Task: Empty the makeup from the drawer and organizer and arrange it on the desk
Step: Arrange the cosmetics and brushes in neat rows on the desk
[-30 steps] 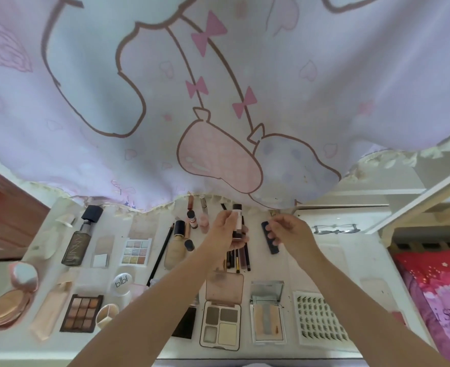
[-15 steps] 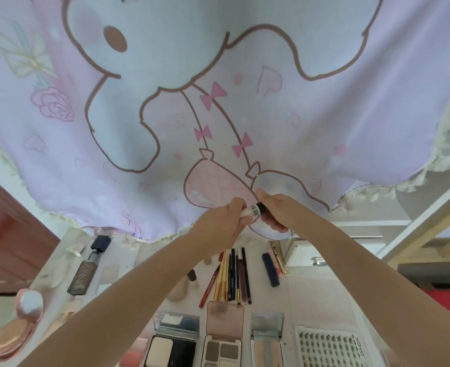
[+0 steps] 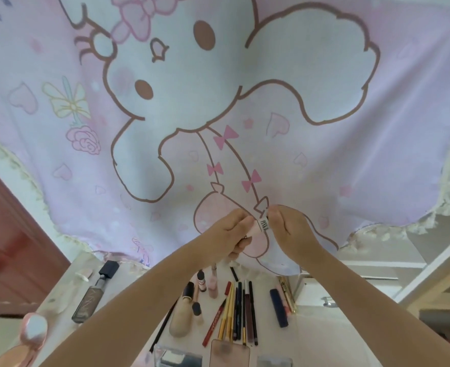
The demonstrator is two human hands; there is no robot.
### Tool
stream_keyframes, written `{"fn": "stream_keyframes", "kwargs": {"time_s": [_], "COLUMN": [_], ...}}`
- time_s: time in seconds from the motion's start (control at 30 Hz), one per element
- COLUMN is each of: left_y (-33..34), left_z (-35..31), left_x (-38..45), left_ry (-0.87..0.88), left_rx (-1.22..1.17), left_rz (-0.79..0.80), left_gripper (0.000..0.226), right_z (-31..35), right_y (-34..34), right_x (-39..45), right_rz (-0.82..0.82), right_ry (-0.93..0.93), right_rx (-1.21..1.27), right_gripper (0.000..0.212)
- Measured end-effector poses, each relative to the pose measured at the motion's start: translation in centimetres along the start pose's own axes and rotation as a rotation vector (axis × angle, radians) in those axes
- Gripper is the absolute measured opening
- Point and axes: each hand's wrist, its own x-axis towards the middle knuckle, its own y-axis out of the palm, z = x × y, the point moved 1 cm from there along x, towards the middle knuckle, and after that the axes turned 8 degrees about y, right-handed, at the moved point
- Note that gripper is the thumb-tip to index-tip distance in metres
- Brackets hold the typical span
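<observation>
Both hands raised above the white desk [image 3: 332, 337], in front of the pink cartoon-print curtain [image 3: 324, 154]. Left hand [image 3: 233, 231] curls its fingers round the pale end of a small white makeup tube with black lettering [image 3: 261, 225]; right hand [image 3: 287, 229] pinches the dark cap end. Tube held level between them. Below on the desk: row of slim pencils [image 3: 241, 311], beige foundation bottle [image 3: 182, 312], dark-blue stick [image 3: 278, 308]

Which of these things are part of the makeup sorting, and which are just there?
Part of the job: small tube held by left hand and right hand; pencils; foundation bottle; navy stick.

Just there: cartoon curtain; brown door.
</observation>
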Motion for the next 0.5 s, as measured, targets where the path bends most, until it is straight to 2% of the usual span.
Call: {"fn": "stream_keyframes", "kwargs": {"time_s": [0.1,0.17,0.2,0.27,0.37,0.43,0.47,0.5], "left_y": [-0.6,-1.1,-1.4,-1.9,-2.2,-2.2,-2.1,-2.2], "left_z": [-0.4,-0.4,-0.5,-0.7,-1.1,-1.3,-1.4,-1.4], "left_x": [-0.1,-0.4,-0.5,-0.7,-0.6,-0.4,-0.3,-0.2], "left_ry": [0.086,0.112,0.125,0.144,0.151,0.184,0.199,0.209], "left_rx": [0.415,0.588,0.636,0.674,0.698,0.703,0.709,0.715], "left_rz": [-0.050,-0.137,-0.183,-0.236,-0.240,-0.255,-0.260,-0.262], "left_gripper": [0.005,0.018,0.019,0.019,0.022,0.023,0.023,0.023], "right_z": [-0.2,0.0,0.3,0.5,1.3,2.2,2.6,2.7], "right_y": [-0.7,-1.3,-1.5,-1.9,-2.2,-2.0,-1.8,-1.7], "right_x": [0.6,0.8,0.8,1.0,1.7,2.1,2.3,2.5], "right_rz": [0.111,0.198,0.242,0.302,0.424,0.418,0.364,0.298], "right_ry": [0.080,0.109,0.114,0.100,0.133,0.239,0.264,0.261], "right_rx": [0.008,0.037,0.089,0.219,0.349,0.362,0.315,0.246], "right_gripper": [0.034,0.028,0.026,0.035,0.048,0.025,0.019,0.025]}}
